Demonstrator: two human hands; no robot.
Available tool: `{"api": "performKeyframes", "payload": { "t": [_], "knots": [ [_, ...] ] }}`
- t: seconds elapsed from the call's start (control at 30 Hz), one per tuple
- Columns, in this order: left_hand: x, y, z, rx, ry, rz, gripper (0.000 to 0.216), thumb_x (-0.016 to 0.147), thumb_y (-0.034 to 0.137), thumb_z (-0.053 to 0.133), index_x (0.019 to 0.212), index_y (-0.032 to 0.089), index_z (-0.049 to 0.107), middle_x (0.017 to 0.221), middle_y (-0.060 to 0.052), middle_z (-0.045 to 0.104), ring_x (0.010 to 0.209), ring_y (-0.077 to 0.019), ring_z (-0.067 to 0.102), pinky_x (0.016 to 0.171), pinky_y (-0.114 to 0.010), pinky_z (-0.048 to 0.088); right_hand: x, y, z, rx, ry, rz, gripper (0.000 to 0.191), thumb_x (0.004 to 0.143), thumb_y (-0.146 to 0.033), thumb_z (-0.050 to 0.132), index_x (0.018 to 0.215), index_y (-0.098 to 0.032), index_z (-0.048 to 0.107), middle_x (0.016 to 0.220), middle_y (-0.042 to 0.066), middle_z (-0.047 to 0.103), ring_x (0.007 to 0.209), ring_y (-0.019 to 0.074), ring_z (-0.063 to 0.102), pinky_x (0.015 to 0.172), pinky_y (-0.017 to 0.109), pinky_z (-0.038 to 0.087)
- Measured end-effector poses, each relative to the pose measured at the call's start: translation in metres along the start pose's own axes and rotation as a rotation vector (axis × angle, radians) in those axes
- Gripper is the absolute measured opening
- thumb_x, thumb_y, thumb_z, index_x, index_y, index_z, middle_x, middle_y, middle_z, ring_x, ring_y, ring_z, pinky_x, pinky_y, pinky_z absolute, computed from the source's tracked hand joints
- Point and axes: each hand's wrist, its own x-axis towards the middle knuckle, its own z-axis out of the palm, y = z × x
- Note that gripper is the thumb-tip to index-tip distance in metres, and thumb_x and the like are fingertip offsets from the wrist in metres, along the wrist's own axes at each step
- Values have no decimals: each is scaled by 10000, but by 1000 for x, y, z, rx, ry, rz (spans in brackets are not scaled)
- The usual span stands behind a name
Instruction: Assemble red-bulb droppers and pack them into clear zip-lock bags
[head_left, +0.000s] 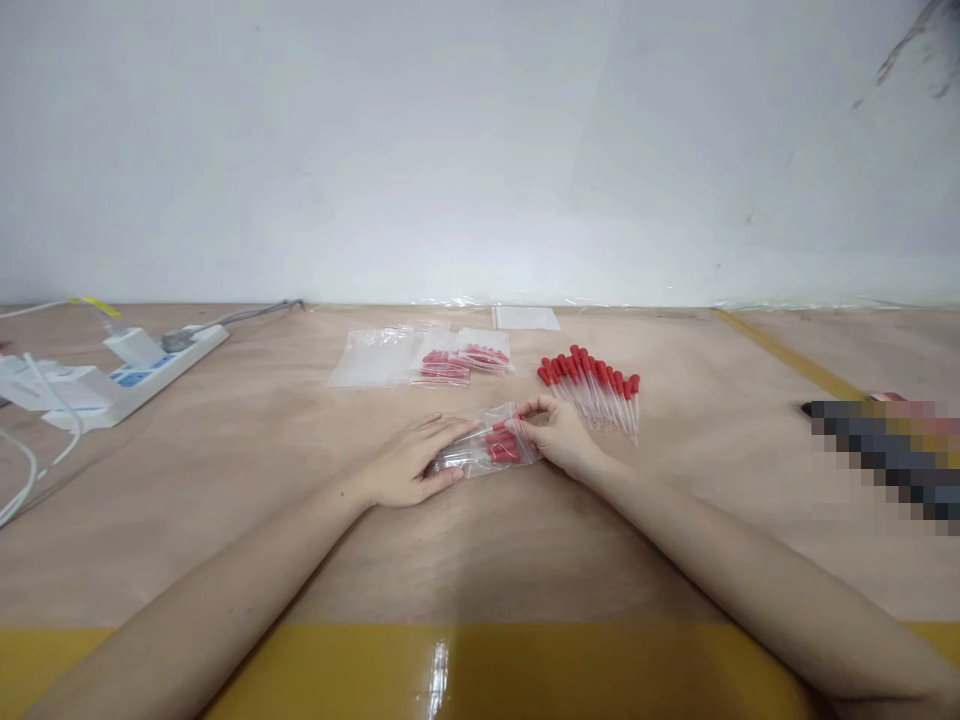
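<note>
A clear zip bag [474, 462] lies on the table between my hands, with several droppers inside. Their red bulbs [504, 452] face right and their clear stems point left. My left hand [412, 462] rests over the bag's left end, fingers along the far edge and thumb along the near edge, holding it. At the bag's right end, my right hand [553, 432] pinches the red bulb of a dropper [499, 427] that lies partly in the bag; the fingertips hide some of it. Just beyond the right hand, a pile of loose droppers [589, 380] has its red bulbs facing away from me.
Filled bags [442, 368] of red-bulbed droppers lie beyond my hands, beside flat clear bags [373, 358]. A white bag [526, 318] lies near the wall. On the left sits a power strip [161, 375] with plugs and cables. A blurred dark object [885, 455] is at right.
</note>
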Motion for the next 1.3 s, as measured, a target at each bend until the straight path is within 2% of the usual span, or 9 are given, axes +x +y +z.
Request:
{"api": "performKeyframes", "payload": {
  "t": [0.23, 0.37, 0.53, 0.67, 0.8, 1.0, 1.1, 1.17, 1.3],
  "knots": [
    [0, 1, -1, -6, -3, -5, 557, 860, 353, 443, 1367, 224, 250, 1354, -67, 391, 1236, -242, 348, 1040, -431, 275, -3, -11, -4, 65, -218, 104, 217, 624, -145, 659, 814, -142, 554, 765, 2, 638, 403, 21, 462, 338, 140, 349],
    [0, 0, -1, -4, -6, -3, 565, 858, 355, 445, 1368, 222, 243, 1353, -70, 390, 1229, -241, 355, 1043, -430, 269, 0, -9, -5, 18, -167, 111, 197, 677, -107, 594, 847, -159, 510, 792, -2, 654, 302, 1, 375, 273, 150, 306],
    [0, 0, 0, -1, -12, -2, 563, 858, 334, 442, 1370, 224, 234, 1355, -69, 387, 1227, -237, 360, 1047, -438, 261, 0, -5, -3, -33, -59, 63, 213, 670, -229, 647, 754, -180, 458, 522, -68, 551, 278, 39, 383, 271, 168, 314],
    [1, 0, -1, -8, -6, 5, 566, 856, 334, 445, 1370, 228, 235, 1361, -69, 381, 1231, -239, 356, 1043, -439, 273, 2, -4, -6, -90, -84, -62, 214, 582, -213, 695, 702, -158, 526, 558, -37, 573, 401, 56, 467, 360, 167, 366],
    [0, 0, 0, -2, 5, 9, 567, 853, 340, 453, 1367, 228, 240, 1354, -71, 390, 1231, -235, 360, 1048, -436, 270, 5, 2, -13, -166, -91, -139, 87, 628, -165, 605, 713, -148, 590, 581, -15, 602, 462, 83, 492, 436, 195, 400],
    [-1, -2, 2, 1, 19, 4, 565, 848, 355, 466, 1358, 225, 261, 1348, -73, 396, 1239, -232, 351, 1047, -424, 280, 2, 3, -15, -446, -187, -395, 277, 709, -104, 454, 791, -217, 693, 803, 0, 669, 764, 162, 590, 743, 299, 455],
    [-1, -3, 1, 10, -17, -2, 542, 858, 354, 449, 1355, 227, 273, 1370, -74, 368, 1258, -230, 327, 1058, -433, 257, 2, -2, -18, -477, -261, -398, 262, 713, -109, 464, 779, -224, 690, 763, -6, 661, 751, 161, 583, 751, 294, 451],
    [-1, -3, 1, 15, -31, -11, 532, 862, 352, 442, 1352, 230, 276, 1380, -73, 354, 1268, -231, 313, 1061, -443, 247, 5, -7, -24, -533, -193, -330, 203, 708, -130, 494, 763, -202, 676, 724, 6, 648, 681, 157, 571, 690, 283, 456],
    [0, -3, 1, -1, -7, -9, 522, 850, 350, 464, 1324, 209, 298, 1350, -86, 393, 1246, -236, 343, 1044, -449, 273, 20, -18, -38, -874, 111, -333, 113, 706, -162, 533, 773, -149, 622, 819, 78, 629, 741, 184, 566, 700, 295, 427]
  ]
}}
